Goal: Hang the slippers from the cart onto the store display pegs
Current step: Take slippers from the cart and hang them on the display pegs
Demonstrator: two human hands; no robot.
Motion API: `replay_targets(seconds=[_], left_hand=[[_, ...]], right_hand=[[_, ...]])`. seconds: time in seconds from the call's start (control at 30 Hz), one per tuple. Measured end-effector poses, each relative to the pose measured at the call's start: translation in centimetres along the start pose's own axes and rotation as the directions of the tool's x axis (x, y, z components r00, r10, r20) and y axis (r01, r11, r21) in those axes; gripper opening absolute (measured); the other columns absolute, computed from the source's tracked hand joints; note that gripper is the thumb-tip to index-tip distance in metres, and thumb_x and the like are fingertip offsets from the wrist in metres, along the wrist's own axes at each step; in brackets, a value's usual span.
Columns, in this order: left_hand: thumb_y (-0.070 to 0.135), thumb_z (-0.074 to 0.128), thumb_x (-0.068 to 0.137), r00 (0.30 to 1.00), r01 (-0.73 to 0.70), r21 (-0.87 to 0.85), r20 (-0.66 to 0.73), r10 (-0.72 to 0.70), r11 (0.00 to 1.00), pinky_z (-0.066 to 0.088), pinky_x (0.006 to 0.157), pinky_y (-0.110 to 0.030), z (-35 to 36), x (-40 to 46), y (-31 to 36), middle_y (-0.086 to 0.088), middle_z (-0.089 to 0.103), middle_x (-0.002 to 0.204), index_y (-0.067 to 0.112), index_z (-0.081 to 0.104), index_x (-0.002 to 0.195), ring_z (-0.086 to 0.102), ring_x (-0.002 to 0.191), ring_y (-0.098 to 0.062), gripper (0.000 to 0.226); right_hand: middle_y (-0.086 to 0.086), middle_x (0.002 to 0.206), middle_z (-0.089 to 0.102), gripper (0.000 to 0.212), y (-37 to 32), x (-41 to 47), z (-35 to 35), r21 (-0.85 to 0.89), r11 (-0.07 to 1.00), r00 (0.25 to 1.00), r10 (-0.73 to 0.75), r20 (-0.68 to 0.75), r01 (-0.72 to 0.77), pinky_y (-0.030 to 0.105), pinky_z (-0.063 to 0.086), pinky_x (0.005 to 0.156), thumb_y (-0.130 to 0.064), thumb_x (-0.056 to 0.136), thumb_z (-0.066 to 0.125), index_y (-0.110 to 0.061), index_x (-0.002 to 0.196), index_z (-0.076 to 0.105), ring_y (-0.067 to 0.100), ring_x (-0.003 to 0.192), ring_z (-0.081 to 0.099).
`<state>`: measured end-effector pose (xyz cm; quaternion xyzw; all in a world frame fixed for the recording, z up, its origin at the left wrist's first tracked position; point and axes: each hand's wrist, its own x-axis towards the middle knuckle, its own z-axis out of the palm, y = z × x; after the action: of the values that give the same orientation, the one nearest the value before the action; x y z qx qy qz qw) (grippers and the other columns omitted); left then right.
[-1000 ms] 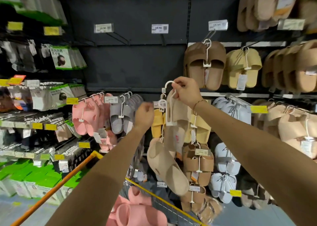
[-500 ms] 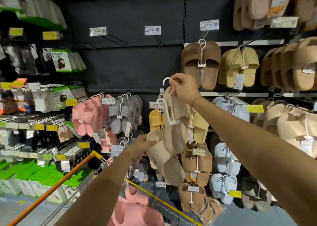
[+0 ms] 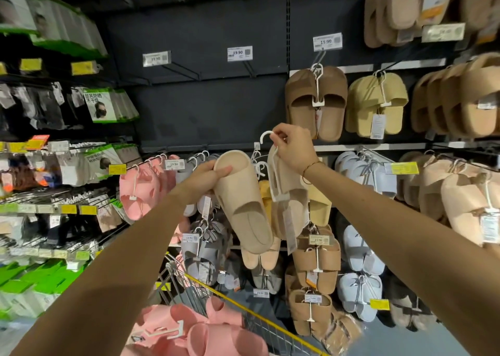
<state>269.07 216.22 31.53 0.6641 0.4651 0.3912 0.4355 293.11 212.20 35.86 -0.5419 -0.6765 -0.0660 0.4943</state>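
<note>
A pair of beige slippers hangs from a white plastic hanger (image 3: pixel 273 166) in front of the display wall. My right hand (image 3: pixel 293 147) pinches the hanger just below its hook. One beige slipper (image 3: pixel 243 201) has swung out to the left, and my left hand (image 3: pixel 208 175) grips its heel end. The other beige slipper (image 3: pixel 290 209) hangs straight under the hanger. Two bare pegs (image 3: pixel 184 70) with price tags stick out of the dark panel above. Pink slippers (image 3: pixel 205 331) lie in the wire cart (image 3: pixel 259 326) at the bottom.
Brown (image 3: pixel 315 101), yellow (image 3: pixel 377 104) and tan slippers hang on pegs to the right, blue ones (image 3: pixel 361 177) below. Pink (image 3: pixel 140 190) and grey pairs hang at left centre. Shelves of packaged goods (image 3: pixel 54 166) fill the left side.
My left hand moved from a loose fist to the dangling beige slipper, took hold of its heel and lifted it up to the left. My right hand kept the hanger roughly in place.
</note>
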Motion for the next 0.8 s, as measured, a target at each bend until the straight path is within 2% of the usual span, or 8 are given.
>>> replay_targets(seconds=[0.13,0.27,0.33,0.43,0.6,0.63,0.7,0.8], left_hand=[[0.035,0.066,0.096,0.999,0.024,0.087,0.04,-0.028,0.996,0.057,0.073,-0.036,-0.3,0.2,0.2,-0.005,0.069,0.112,0.019,0.064,0.123,0.066,0.098,-0.022,0.032],[0.032,0.067,0.096,0.995,0.035,0.157,0.091,-0.05,0.987,0.058,0.075,-0.036,0.3,0.3,0.4,-0.003,0.069,0.102,0.024,0.066,0.11,0.066,0.09,-0.019,0.015],[0.034,0.066,0.096,0.991,0.057,0.176,0.112,-0.077,0.983,0.057,0.072,-0.034,0.7,0.4,0.6,-0.003,0.069,0.103,0.025,0.066,0.109,0.067,0.089,-0.018,0.016],[0.037,0.067,0.095,0.982,0.082,0.183,0.155,-0.111,0.98,0.058,0.075,-0.035,1.2,0.6,0.9,-0.004,0.07,0.111,0.025,0.066,0.12,0.068,0.097,-0.021,0.028],[0.04,0.065,0.096,0.975,0.109,0.188,0.169,-0.142,0.976,0.057,0.092,-0.045,1.6,1.0,0.5,-0.006,0.071,0.112,0.027,0.066,0.121,0.068,0.1,-0.024,0.028],[0.04,0.065,0.095,0.973,0.11,0.198,0.178,-0.146,0.974,0.058,0.09,-0.045,1.8,1.0,0.6,-0.007,0.071,0.112,0.028,0.067,0.12,0.068,0.101,-0.025,0.027],[0.042,0.065,0.095,0.97,0.107,0.218,0.193,-0.15,0.97,0.06,0.077,-0.039,2.2,1.0,0.8,-0.006,0.072,0.112,0.028,0.067,0.118,0.069,0.101,-0.025,0.027],[0.041,0.065,0.096,0.97,0.113,0.188,0.192,-0.149,0.976,0.054,0.066,-0.03,2.6,0.9,1.0,-0.003,0.071,0.107,0.028,0.066,0.117,0.068,0.092,-0.021,0.025]], right_hand=[[-0.002,0.083,0.067,0.013,-0.1,0.1,-0.4,0.024,1.0,0.998,-0.017,-0.053,0.018,0.011,0.042,0.069,-0.02,0.098,0.061,-0.012,0.099,0.072,0.01,0.077,0.06],[-0.005,0.079,0.065,0.012,-0.5,0.2,-0.8,0.014,0.998,0.996,-0.057,-0.072,0.058,0.006,0.038,0.066,-0.02,0.098,0.062,-0.013,0.098,0.072,0.007,0.073,0.058],[-0.003,0.081,0.066,0.012,-0.7,0.0,-0.4,-0.019,0.993,0.992,-0.115,-0.047,0.114,0.01,0.04,0.067,-0.02,0.098,0.062,-0.012,0.098,0.071,0.008,0.074,0.058],[0.0,0.086,0.068,0.013,-0.7,-0.6,0.2,-0.048,0.983,0.984,-0.179,-0.02,0.178,0.019,0.047,0.072,-0.02,0.098,0.061,-0.011,0.1,0.071,0.011,0.078,0.06],[0.002,0.084,0.068,0.015,0.1,-0.7,-0.2,-0.084,0.982,0.981,-0.177,-0.075,0.17,0.03,0.054,0.072,-0.019,0.098,0.06,-0.01,0.098,0.072,0.013,0.076,0.06],[0.002,0.084,0.068,0.015,0.1,-0.7,-0.2,-0.09,0.981,0.98,-0.18,-0.085,0.172,0.031,0.054,0.072,-0.019,0.098,0.06,-0.01,0.098,0.072,0.013,0.076,0.06],[0.003,0.085,0.069,0.014,0.1,-0.9,0.0,-0.099,0.977,0.978,-0.196,-0.073,0.188,0.035,0.055,0.073,-0.019,0.098,0.06,-0.009,0.098,0.072,0.015,0.077,0.061],[0.005,0.087,0.069,0.015,0.0,-1.5,0.3,-0.111,0.966,0.972,-0.235,-0.011,0.233,0.036,0.055,0.074,-0.016,0.098,0.059,-0.008,0.099,0.071,0.018,0.079,0.063]])
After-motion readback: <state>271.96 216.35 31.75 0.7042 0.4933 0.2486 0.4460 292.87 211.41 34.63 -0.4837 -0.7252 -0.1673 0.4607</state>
